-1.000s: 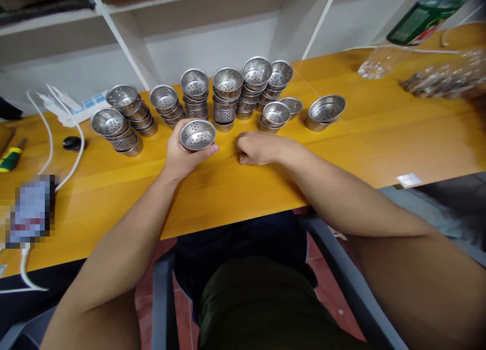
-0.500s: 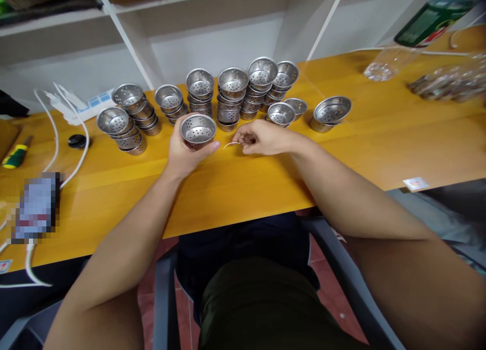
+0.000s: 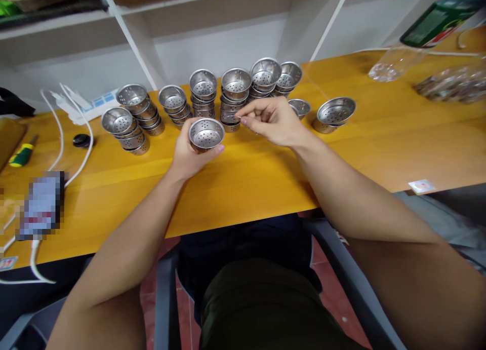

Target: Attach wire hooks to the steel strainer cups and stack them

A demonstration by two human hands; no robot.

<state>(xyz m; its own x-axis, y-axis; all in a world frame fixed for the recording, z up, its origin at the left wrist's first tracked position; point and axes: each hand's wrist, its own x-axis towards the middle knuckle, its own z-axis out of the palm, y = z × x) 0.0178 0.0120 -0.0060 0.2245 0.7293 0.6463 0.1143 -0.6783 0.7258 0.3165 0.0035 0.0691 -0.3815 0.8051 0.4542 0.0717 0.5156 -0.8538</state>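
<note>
Your left hand [image 3: 187, 156] sits near the middle of the worktop [image 3: 243, 172], its fingers wrapped around a small steel cup [image 3: 206, 133] with holes punched in its floor. The cup is upright, mouth facing you, your thumb on its rim at 4 o'clock. It is off the wood, gripped from below and behind.

Your right hand [image 3: 276, 122] hovers just at 2 o'clock from that cup, raised above the worktop. Thumb and forefinger [image 3: 243, 120] are pinched tight, tips pointing towards 9 o'clock, while the other fingers curl loosely. Whatever lies in the pinch is too thin to make out. The fingertips stop just short of the cup's rim and are not touching it.

Behind both hands, at 12 o'clock, a row of stacked cups [image 3: 203, 94] of the same kind runs across the worktop, from a leaning pair of stacks [image 3: 131, 119] at 10 o'clock to taller stacks [image 3: 266, 74] at 1 o'clock. Two single cups stand apart at 2 o'clock: a small one [image 3: 299, 107] just past your right knuckles and a wider one [image 3: 336, 112] beyond it.

Far off at 9 o'clock lie a white cable [image 3: 56, 137], a black disc [image 3: 81, 140] and a screwdriver [image 3: 22, 155] with a green and yellow handle. At 2 o'clock, well apart from your hands, a clear bottle [image 3: 391, 64] lies on its side.
</note>
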